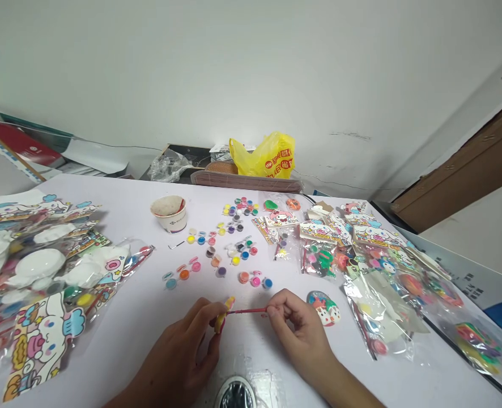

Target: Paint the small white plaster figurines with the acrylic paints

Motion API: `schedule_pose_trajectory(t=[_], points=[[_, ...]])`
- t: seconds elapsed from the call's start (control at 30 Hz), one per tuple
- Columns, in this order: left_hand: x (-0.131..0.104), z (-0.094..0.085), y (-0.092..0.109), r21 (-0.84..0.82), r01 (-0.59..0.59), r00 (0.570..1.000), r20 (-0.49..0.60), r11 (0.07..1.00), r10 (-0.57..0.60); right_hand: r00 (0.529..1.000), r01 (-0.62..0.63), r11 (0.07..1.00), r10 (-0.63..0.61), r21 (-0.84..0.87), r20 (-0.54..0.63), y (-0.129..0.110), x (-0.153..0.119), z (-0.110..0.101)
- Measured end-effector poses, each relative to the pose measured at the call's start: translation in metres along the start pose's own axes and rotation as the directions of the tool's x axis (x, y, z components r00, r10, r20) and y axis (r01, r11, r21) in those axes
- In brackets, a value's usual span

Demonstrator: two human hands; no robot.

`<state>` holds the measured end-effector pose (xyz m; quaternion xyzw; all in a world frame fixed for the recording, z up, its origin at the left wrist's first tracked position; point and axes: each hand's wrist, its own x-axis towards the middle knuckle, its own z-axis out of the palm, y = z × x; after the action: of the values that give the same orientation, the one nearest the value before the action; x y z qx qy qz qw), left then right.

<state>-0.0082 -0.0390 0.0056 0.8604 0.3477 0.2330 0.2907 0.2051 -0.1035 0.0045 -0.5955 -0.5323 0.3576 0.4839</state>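
My left hand (pixel 185 351) pinches a small yellow and pink painted figure (pixel 220 322), which is seen nearly edge-on. Between the thumb and fingers of my right hand (pixel 297 334) is a thin red paintbrush (pixel 251 310), held level, its tip at the right side of the figure. Beyond both hands lie small open paint pots in several colours, among them a pink and blue strip (pixel 256 281) and an orange and teal strip (pixel 184 274). A painted round plaque (pixel 323 308) lies just right of my right hand. The figure's painted face is mostly hidden.
A paper cup (pixel 170 218) stands behind the paints at the left. Bagged white figures (pixel 41 266) cover the table's left side, and bagged painted figures (pixel 412 283) the right. A round dark-centred object (pixel 235 393) is at the near edge. A yellow bag (pixel 264 157) sits beyond the table.
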Motion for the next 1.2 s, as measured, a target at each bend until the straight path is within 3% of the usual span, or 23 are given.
schedule_pose_trajectory(t=[1.2], points=[[0.0, -0.0003, 0.0036, -0.02, 0.035, 0.999, -0.018, 0.999, -0.036, 1.0, 0.005, 1.0, -0.005, 0.013, 0.011, 0.0004, 0.0, -0.0009]])
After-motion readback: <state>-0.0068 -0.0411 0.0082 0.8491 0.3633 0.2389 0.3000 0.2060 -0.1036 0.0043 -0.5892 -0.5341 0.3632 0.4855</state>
